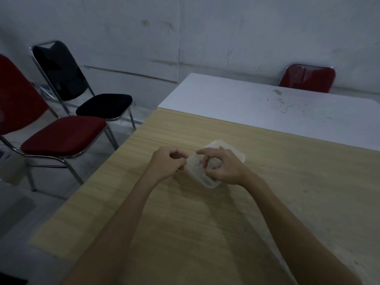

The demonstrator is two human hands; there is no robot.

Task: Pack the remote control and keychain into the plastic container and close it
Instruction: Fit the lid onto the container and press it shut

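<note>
A translucent plastic container lies on the wooden table, its lid on top. Dark shapes show faintly through the lid; I cannot tell which is the remote control or the keychain. My left hand is curled at the container's left edge, fingertips against the rim. My right hand rests over the container's near right part, thumb and fingers bent onto the lid.
A white table butts against the far side of the wooden one. Two red chairs and a black chair stand around. The wooden table's left edge runs close to my left forearm.
</note>
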